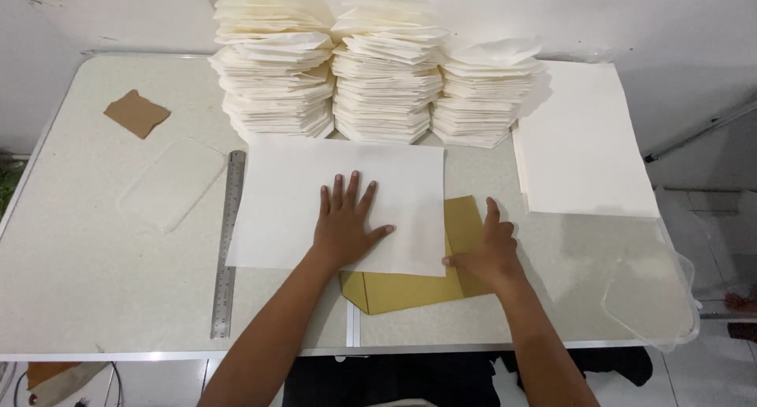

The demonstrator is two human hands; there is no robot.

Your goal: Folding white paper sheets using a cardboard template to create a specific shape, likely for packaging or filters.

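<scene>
A white square paper sheet (292, 194) lies flat in the middle of the table. My left hand (344, 220) presses on it, palm down with fingers spread. Under the sheet's lower right part lies a mustard-yellow cardboard template (410, 289), sticking out below and to the right. My right hand (486, 253) rests on that cardboard, its thumb and fingers touching the sheet's right edge near the lower corner.
Three tall piles of folded white paper (386, 68) stand at the back. A stack of flat white sheets (583, 147) lies at the right. A metal ruler (227, 241), a clear plastic lid (169, 184) and a brown cardboard scrap (136, 113) lie left. A clear plastic container (650, 296) overhangs the right edge.
</scene>
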